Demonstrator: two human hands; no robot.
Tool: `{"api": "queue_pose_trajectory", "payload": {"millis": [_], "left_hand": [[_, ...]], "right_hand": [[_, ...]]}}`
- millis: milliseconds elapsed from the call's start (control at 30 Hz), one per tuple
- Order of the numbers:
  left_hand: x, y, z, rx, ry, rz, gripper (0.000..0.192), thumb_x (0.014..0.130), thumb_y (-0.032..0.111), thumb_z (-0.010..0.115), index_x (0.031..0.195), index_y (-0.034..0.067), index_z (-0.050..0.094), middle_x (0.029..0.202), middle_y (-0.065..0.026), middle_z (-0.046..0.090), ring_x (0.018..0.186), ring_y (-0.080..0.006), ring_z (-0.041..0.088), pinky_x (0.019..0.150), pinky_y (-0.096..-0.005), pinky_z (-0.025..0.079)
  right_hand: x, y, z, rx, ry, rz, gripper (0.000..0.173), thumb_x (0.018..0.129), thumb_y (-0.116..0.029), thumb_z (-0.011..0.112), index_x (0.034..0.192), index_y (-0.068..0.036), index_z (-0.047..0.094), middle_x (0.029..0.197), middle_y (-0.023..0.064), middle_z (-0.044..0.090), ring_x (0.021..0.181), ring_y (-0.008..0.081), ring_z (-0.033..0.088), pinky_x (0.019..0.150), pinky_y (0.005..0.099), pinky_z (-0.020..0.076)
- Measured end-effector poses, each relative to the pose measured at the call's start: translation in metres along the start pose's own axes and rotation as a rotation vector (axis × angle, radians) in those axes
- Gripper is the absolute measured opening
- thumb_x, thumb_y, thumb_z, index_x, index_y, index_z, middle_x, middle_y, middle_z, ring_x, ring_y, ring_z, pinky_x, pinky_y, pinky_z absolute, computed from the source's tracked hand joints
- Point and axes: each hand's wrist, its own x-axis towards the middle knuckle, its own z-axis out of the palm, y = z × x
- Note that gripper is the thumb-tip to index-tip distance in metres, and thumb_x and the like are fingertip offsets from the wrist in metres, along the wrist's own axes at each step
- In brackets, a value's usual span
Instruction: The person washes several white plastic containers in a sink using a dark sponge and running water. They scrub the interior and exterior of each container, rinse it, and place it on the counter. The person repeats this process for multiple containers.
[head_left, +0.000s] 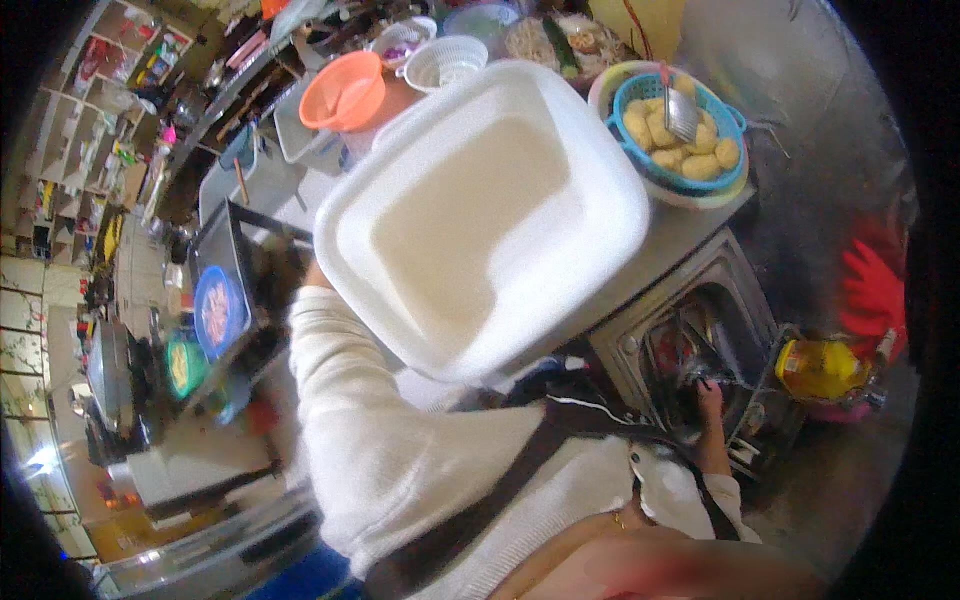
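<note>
A large white plastic basin (600, 247) fills the middle of the view and holds cloudy, beige liquid, pooled towards its left and far side. My left hand (316, 274) reaches to the basin's left rim; only a little skin shows, and its fingers are hidden behind the rim. Low on the right, my right hand (709, 399) is over a metal sink (622, 341). A small dark thing is at its fingertips, too blurred to name. Beyond the basin's right corner stands a blue plastic basket (626, 146) of peeled potatoes (700, 166), with a red-handled metal tool (680, 116) on top.
An orange bowl (367, 94), a white colander (450, 61), and a cucumber (559, 45) lie beyond the basin. To the left are a blue bowl (219, 311) and a green basket (184, 369). A yellow bottle (821, 367) and red rubber gloves (874, 289) are beyond the sink.
</note>
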Motion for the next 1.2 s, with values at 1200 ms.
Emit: {"api": "queue_pose_trajectory", "payload": {"millis": [1200], "left_hand": [[-0.351,0.294,-0.030,-0.500,-0.582,1.192,0.017,0.081,0.024,0.054,0.076,0.008,0.051,0.068,0.0021,0.049,0.060,-0.0070,0.044,0.055,-0.0216,0.038]], "right_hand": [[-0.015,-0.170,-0.149,1.900,-0.250,-0.051,0.067,0.081,-0.058,0.035,0.123,-0.006,0.039,0.122,0.0089,0.044,0.116,0.0210,0.035,0.098,0.0387,0.0250]]}}
